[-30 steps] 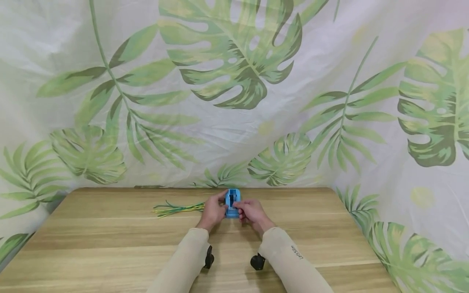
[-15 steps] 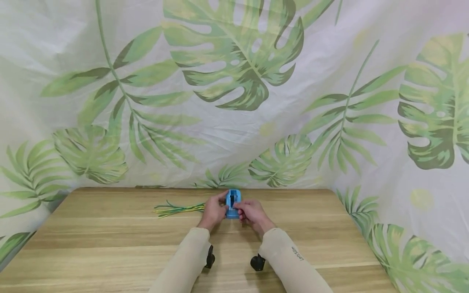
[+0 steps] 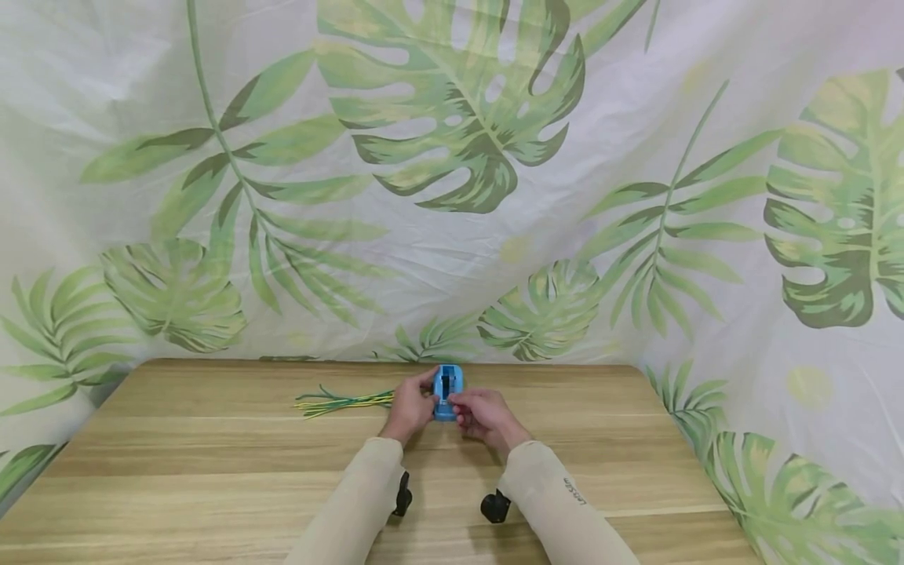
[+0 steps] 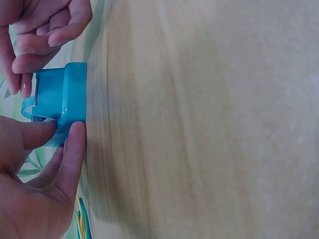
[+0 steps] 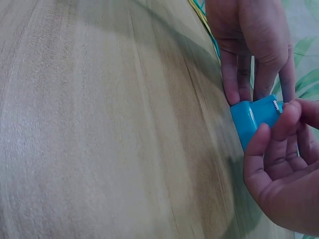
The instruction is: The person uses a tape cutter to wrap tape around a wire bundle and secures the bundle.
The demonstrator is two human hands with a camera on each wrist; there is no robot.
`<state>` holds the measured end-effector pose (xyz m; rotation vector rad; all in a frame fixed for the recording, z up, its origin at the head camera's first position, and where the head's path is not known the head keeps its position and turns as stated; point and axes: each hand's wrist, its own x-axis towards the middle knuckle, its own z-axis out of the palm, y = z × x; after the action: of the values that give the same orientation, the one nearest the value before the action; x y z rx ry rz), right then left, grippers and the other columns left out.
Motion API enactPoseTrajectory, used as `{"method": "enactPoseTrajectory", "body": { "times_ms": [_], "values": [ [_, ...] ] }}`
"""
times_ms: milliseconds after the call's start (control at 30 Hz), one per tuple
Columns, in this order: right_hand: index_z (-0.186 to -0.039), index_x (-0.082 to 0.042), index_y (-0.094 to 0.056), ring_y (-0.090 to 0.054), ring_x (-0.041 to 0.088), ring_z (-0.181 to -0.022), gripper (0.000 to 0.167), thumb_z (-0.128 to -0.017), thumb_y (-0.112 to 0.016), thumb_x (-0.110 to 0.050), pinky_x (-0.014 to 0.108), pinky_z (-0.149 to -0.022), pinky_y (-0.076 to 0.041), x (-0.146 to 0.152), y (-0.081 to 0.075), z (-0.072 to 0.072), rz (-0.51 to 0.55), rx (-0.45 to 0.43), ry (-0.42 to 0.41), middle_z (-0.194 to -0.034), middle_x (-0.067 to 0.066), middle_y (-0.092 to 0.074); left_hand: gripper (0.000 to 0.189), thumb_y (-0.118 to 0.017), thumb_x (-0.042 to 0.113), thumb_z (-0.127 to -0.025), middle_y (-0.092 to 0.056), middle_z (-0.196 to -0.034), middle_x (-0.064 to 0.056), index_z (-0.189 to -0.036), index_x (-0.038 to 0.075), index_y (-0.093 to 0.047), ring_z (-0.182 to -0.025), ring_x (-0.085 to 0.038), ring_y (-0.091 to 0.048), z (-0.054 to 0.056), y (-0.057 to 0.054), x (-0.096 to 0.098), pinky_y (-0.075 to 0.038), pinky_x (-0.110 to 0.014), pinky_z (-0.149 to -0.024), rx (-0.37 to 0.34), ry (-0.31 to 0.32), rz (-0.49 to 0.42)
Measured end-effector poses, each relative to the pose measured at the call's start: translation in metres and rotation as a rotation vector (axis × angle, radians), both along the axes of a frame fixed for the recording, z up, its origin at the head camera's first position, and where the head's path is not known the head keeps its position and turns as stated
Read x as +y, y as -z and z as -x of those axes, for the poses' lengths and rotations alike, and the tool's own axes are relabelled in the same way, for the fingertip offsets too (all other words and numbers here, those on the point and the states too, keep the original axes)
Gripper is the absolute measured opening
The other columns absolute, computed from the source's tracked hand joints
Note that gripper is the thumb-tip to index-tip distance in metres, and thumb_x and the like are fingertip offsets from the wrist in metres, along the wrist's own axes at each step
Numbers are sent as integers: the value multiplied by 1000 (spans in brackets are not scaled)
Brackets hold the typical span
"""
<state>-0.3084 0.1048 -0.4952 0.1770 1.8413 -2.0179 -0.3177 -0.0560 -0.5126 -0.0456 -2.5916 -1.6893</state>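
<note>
A blue tape dispenser (image 3: pixel 445 413) stands on the table near its back edge, with a dark roll hub in its middle and a toothed cutting edge at its front. My left hand (image 3: pixel 411 408) grips its left side, thumb and fingers against the body (image 4: pixel 75 94). At the cutting edge, my right hand (image 3: pixel 487 414) pinches with thumb and forefinger; the clear tape end there is barely visible. In the right wrist view this pinch lies just off the metal teeth (image 5: pixel 276 106), the right hand's other fingers loosely curled.
A loose bundle of green and yellow wire-like strands (image 3: pixel 342 404) lies left of the left hand. Behind the wooden table (image 3: pixel 212 455) hangs a leaf-patterned cloth (image 3: pixel 424 259). Black wrist cameras (image 3: pixel 496 507) hang below both sleeves.
My right hand's fingertips have shifted slightly toward me, off the dispenser's middle to its front. The left hand keeps its grip and the dispenser stays in place.
</note>
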Motion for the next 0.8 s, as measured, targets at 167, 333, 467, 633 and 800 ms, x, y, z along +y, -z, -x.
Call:
{"method": "enactPoseTrajectory", "body": {
  "times_ms": [167,333,467,633,800],
  "values": [
    [-93,-5,-69,-58,10,-64,10,-95,-69,-15,28,-63,-52,2,0,-2,-16,1,0,-77,1,-63,57,-64,-12,-90,-65,-116,-21,-143,8,-56,-75,-18,-60,1,1,1,-51,-27,-54,11,-2,14],
    [-100,-3,-71,-62,12,-68,15,-95,-70,-16,30,-65,-56,3,1,-4,-28,7,3,-86,5,-70,57,-65,-11,-90,-66,-116,-21,-143,8,-57,-79,-20,-62,1,-1,1,-51,-27,-58,30,-4,31],
    [-107,0,-71,-67,14,-74,20,-95,-69,-16,32,-69,-58,4,0,-8,-37,8,0,-99,13,-74,57,-65,-12,-89,-67,-115,-20,-142,6,-56,-94,-23,-62,0,-1,1,-51,-27,-65,46,-5,44],
    [-112,2,-71,-71,18,-81,23,-96,-68,-14,33,-72,-58,4,0,-11,-35,4,-4,-102,14,-74,57,-64,-13,-89,-67,-117,-19,-143,5,-56,-103,-29,-63,0,0,2,-54,-29,-69,42,-7,35],
    [-114,5,-70,-72,21,-85,25,-96,-68,-13,32,-72,-58,4,0,-12,-25,10,-9,-100,15,-75,57,-63,-12,-90,-66,-119,-21,-143,6,-55,-105,-31,-63,0,1,3,-54,-29,-69,43,-7,24]
  ]
}}
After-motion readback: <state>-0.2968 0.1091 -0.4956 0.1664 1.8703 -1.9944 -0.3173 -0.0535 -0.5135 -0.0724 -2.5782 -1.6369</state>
